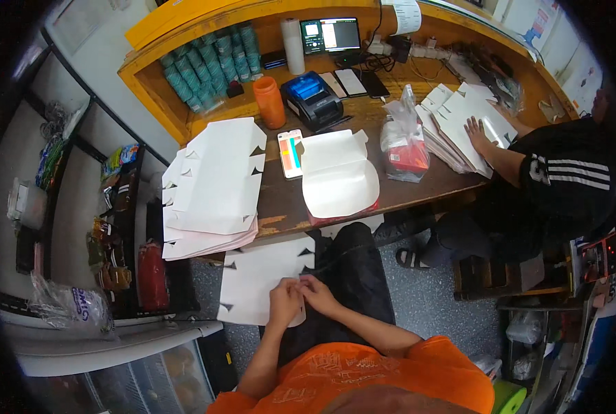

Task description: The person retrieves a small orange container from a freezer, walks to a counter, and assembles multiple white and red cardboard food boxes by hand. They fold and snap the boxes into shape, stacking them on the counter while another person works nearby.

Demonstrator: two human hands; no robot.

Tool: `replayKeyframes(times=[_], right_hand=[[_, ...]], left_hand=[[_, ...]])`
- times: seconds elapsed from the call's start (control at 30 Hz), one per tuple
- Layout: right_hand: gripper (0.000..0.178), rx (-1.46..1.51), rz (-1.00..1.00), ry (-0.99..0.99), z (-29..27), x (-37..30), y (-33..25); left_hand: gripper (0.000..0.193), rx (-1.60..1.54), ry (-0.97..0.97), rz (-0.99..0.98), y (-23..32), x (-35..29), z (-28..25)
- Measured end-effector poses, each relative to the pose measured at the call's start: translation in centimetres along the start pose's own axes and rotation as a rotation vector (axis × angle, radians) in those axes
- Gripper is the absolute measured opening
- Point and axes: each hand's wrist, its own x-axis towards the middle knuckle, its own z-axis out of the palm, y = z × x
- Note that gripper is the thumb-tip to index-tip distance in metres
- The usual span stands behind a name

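Note:
A flat white cardboard box blank [249, 283] with slotted edges lies over my lap, below the desk's front edge. My left hand [284, 302] and my right hand [318, 297] meet at its right edge, fingers closed in a pinch on the card; the exact fold between them is hidden by the fingers. Ahead on the desk stands a white folded box [339, 183] with its lid up and red showing at its outer side. To its left is a stack of flat white box blanks [215, 179], overhanging the desk's front edge.
On the right, another person's hand [480, 136] rests on a second stack of blanks [453, 131]. A bagged red box [406, 148], a phone [290, 154], a black printer [313, 102] and an orange jar [269, 103] stand on the wooden desk [284, 207]. Shelves line the left wall.

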Motion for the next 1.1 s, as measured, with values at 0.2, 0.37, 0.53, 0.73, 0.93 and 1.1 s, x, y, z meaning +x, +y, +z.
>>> replayKeyframes(times=[0.2, 0.37, 0.53, 0.73, 0.93, 1.1], right_hand=[[0.080, -0.217, -0.476, -0.235, 0.7, -1.6, -0.3], [0.069, 0.055, -0.188, -0.390, -1.4, -3.9, -3.2], [0.038, 0.425, 0.056, -0.189, -3.8, -2.9, 0.1], [0.018, 0.070, -0.011, 0.225, -5.6, -1.6, -0.9], [0.013, -0.255, -0.565, 0.200, -4.4, -3.0, -5.6], [0.012, -0.433, -0.468, 0.203, -3.0, -3.2, -5.3]], left_hand=[[0.027, -0.244, -0.089, -0.174, -0.3, 1.3, -3.0], [0.017, -0.656, -0.042, -0.333, -2.6, 2.1, -3.6], [0.009, -0.879, -0.062, -0.399, -5.4, 2.2, -2.7], [0.005, -0.802, -0.024, -0.379, -2.1, 1.7, -2.7], [0.011, -0.776, -0.201, -0.310, 0.5, 0.6, -1.2], [0.020, -0.592, -0.271, -0.294, 2.5, -0.6, -0.4]])
